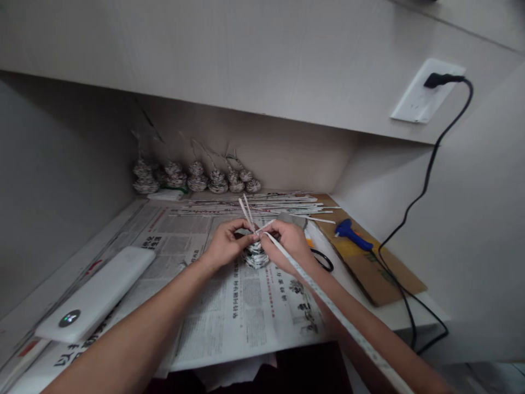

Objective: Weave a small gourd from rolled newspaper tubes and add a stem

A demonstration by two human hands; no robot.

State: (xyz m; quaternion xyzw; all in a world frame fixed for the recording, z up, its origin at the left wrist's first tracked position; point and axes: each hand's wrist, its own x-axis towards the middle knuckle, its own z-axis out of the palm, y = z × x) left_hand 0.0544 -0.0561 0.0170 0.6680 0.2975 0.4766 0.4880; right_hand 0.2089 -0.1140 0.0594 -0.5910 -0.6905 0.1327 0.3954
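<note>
A small woven paper gourd [256, 257] stands on the newspaper, its top partly covered by my fingers. My left hand [230, 241] pinches at its upper rim, where two thin paper strips [246, 210] stick up. Closed on a long rolled paper strip [324, 295], my right hand [287, 241] sits at the other side of the gourd. That strip runs from the fingers down over my right forearm to the lower right. Exactly what lies between the left fingertips is partly hidden.
Finished woven gourds [197, 178] line the back wall. Loose paper strips [266, 205] lie behind my hands. A blue glue gun [355, 235] rests on cardboard [369, 279], its black cord [429, 164] rising to an outlet [426, 90]. Black-handled scissors [324, 260] and a white power bank [96, 293] lie nearby.
</note>
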